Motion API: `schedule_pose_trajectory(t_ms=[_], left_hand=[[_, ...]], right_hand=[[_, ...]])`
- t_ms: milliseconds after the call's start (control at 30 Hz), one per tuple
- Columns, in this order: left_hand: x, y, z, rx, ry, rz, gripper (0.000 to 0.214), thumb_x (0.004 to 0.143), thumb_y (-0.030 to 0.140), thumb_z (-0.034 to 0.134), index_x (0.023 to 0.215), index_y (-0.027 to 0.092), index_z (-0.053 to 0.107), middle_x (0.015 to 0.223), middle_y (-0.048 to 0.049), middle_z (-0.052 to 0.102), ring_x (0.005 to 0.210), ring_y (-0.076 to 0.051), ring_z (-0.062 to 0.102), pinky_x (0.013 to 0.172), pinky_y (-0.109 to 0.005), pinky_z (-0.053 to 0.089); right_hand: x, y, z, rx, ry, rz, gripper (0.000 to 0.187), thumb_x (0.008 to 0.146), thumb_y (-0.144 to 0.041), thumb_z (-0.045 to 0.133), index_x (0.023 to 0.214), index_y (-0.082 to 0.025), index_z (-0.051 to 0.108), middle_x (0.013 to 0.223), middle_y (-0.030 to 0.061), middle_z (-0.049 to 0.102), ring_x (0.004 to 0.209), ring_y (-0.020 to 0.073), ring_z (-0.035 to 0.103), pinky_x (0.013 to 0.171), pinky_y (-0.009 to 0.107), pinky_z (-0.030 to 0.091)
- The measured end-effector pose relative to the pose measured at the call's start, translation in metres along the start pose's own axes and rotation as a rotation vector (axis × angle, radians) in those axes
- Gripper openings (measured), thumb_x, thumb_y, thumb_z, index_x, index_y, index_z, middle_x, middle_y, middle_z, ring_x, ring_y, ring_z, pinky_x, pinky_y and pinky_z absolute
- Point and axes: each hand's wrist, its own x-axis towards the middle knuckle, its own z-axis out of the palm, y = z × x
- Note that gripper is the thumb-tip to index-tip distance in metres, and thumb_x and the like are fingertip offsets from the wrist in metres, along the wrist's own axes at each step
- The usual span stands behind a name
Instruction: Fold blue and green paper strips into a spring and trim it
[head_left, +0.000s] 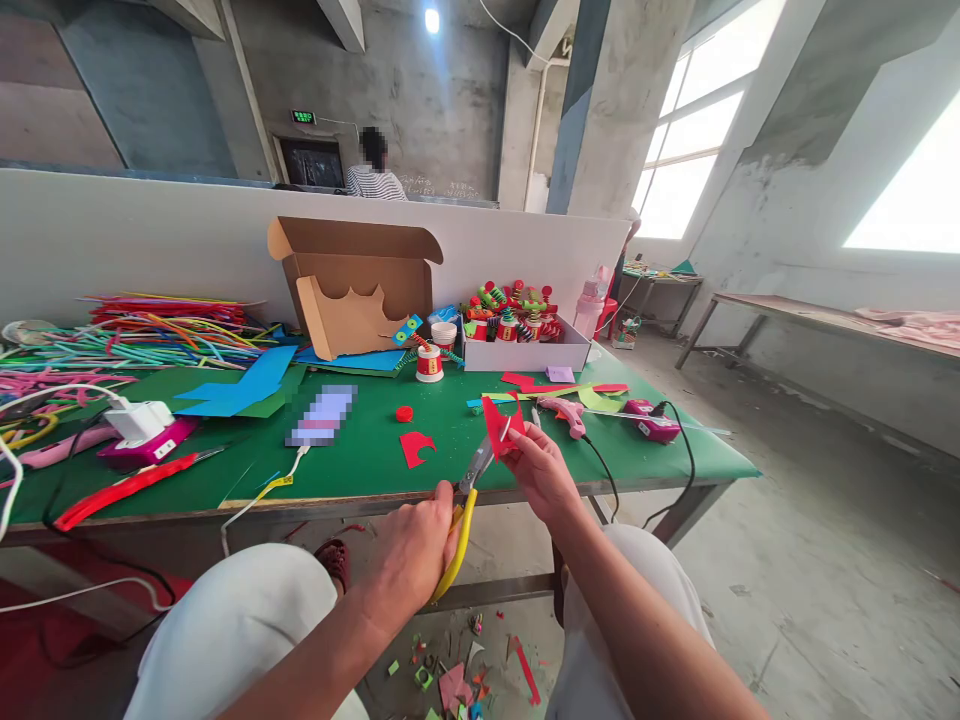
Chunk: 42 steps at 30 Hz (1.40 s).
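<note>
My left hand point(424, 545) is closed around the yellow handles of a pair of scissors point(466, 540), just off the table's front edge. Their blades reach up to a piece of red paper point(495, 418), which has a ragged cut outline. Pinched in the fingers of my right hand point(541, 468) is that red paper, held above the table. On the green tabletop close by lie a red paper scrap point(415, 449) with a curved notch and a small red disc point(404, 414). Part of the scissor blades is hidden behind the paper.
A glue gun point(564, 412) lies right of my hands. Behind are a small red-and-white cup figure point(429, 363), a white box point(525, 357) of similar figures and a cardboard box point(360, 260). Pipe cleaners point(165, 330) and a red-handled knife point(127, 492) lie left. Paper scraps point(454, 688) litter the floor.
</note>
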Motion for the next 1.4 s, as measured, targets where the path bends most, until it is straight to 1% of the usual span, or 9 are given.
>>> schedule_pose_trajectory(t_ms=[233,533,833,1067,1200,1400], left_hand=[[0.0005,-0.0005,0.0022,0.018,0.002,0.004,0.018,0.092,0.023,0.038,0.106,0.017,0.047,0.084,-0.0141,0.072,0.087,-0.032,0.071,0.068,-0.036,0.052],[0.0019,-0.0024,0.0053,0.001,0.014,0.016,0.018,0.091,0.023,0.037,0.104,0.017,0.048,0.084,-0.0139,0.073,0.086,-0.035,0.07,0.066,-0.038,0.051],[0.0002,0.0,0.0006,-0.001,0.001,0.015,0.017,0.092,0.023,0.037,0.104,0.017,0.048,0.086,-0.0133,0.073,0.087,-0.033,0.071,0.067,-0.037,0.052],[0.0015,-0.0013,0.0029,0.018,0.012,0.006,0.015,0.091,0.022,0.038,0.102,0.018,0.048,0.084,-0.0118,0.073,0.086,-0.033,0.071,0.066,-0.036,0.052],[0.0008,-0.0013,0.0024,0.019,0.01,0.007,0.015,0.091,0.021,0.038,0.102,0.018,0.048,0.084,-0.0117,0.073,0.086,-0.033,0.071,0.066,-0.036,0.052],[0.0002,-0.0037,0.0066,0.027,0.033,0.019,0.014,0.091,0.02,0.037,0.1,0.018,0.048,0.083,-0.0117,0.073,0.085,-0.034,0.071,0.065,-0.037,0.052]], right_hand=[[0.0013,0.0,-0.0012,0.014,0.037,0.008,0.024,0.061,-0.033,0.083,0.065,-0.021,0.062,0.067,-0.0026,0.066,0.062,0.0112,0.056,0.067,0.026,0.047],[0.001,0.0005,-0.0014,0.026,0.033,0.009,0.025,0.06,-0.033,0.084,0.065,-0.021,0.063,0.067,-0.0031,0.066,0.061,0.0102,0.056,0.067,0.025,0.048],[0.0021,0.0008,-0.0013,0.029,0.038,0.015,0.026,0.059,-0.034,0.085,0.065,-0.022,0.063,0.067,-0.0037,0.067,0.063,0.0097,0.058,0.066,0.023,0.049],[0.0013,-0.0005,-0.0009,0.041,0.051,0.022,0.026,0.058,-0.033,0.085,0.064,-0.021,0.063,0.07,-0.0025,0.068,0.064,0.0105,0.059,0.064,0.023,0.048],[0.0014,-0.001,-0.0008,0.054,0.059,0.03,0.027,0.056,-0.033,0.086,0.064,-0.021,0.063,0.068,-0.0032,0.068,0.063,0.0093,0.058,0.065,0.021,0.048],[0.0015,-0.0037,-0.0006,0.044,0.089,0.041,0.029,0.053,-0.034,0.087,0.066,-0.021,0.064,0.072,-0.0035,0.069,0.065,0.0102,0.06,0.066,0.023,0.048]])
